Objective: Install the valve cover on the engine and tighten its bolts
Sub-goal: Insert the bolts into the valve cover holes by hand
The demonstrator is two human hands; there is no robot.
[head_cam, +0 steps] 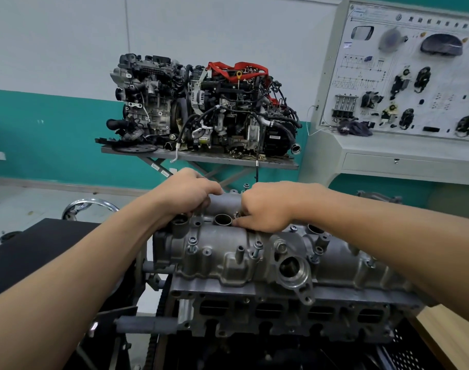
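The grey cast valve cover (228,252) lies along the top of the engine (281,313) on its stand. Several bolts stand proud in its near edge, such as one bolt (192,244) at the left and another bolt (257,248) near the middle. My left hand (186,192) curls over the cover's far left part, fingers closed on it. My right hand (265,208) rests on the cover's far side, fingertips pinched on a small bolt (237,214) beside a round tube opening (222,219).
Two complete engines (201,108) sit on a metal lift table (201,156) behind. A grey training panel (404,76) with car parts stands at the right. A black box (41,252) is at the left, a wooden surface (441,340) at the lower right.
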